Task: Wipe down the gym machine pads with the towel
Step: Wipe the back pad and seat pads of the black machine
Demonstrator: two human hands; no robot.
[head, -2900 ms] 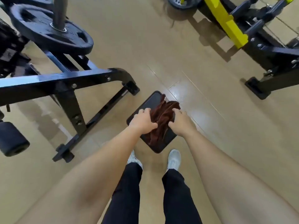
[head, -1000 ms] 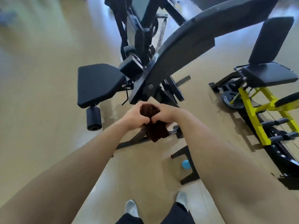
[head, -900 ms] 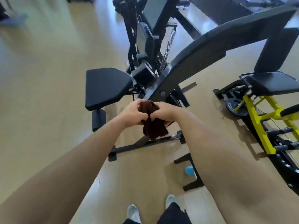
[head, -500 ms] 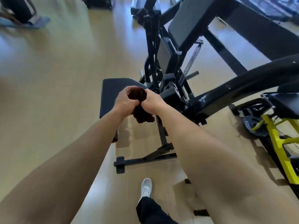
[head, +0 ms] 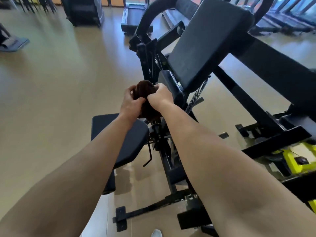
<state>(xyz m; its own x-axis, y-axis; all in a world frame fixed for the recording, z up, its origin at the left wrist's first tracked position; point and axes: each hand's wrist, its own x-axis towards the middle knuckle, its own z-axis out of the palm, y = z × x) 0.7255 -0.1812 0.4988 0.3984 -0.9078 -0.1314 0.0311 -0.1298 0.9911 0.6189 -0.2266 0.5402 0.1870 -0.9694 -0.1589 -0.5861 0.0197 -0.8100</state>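
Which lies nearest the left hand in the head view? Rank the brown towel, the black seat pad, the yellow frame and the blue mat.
1. Brown towel: gripped by left hand.
2. Flat black seat pad: just below the hands.
3. Blue floor mat: far upper left.
4. Yellow metal frame: far lower right.

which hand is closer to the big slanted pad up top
Right. The right hand sits just below-left of the slanted pad, gripping the towel; the left hand holds the towel's far side.
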